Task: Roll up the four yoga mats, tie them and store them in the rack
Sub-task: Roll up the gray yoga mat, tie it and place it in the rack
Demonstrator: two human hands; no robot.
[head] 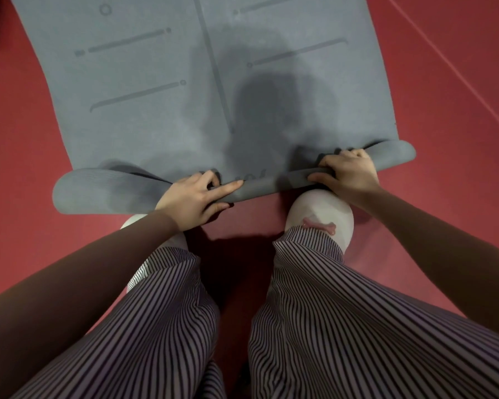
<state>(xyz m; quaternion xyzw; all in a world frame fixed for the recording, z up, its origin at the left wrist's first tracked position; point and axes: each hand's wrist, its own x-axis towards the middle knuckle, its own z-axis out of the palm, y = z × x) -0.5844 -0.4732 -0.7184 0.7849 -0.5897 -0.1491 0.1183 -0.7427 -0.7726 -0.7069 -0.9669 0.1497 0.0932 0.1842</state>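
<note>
A grey yoga mat (162, 82) with darker alignment lines lies flat on the red floor, stretching away from me. Its near end is curled over into a first narrow roll (271, 184). My left hand (196, 197) grips that rolled edge left of centre, thumb underneath and fingers over the top. My right hand (346, 171) grips the roll further right, fingers curled over it. The left corner of the mat end (98, 191) is folded over loosely and lies flatter than the right side. No other mats, ties or rack are in view.
Red floor (444, 139) surrounds the mat, with a thin pale line running diagonally at the upper right. My legs in striped trousers and white slippers (323, 208) stand right behind the rolled edge.
</note>
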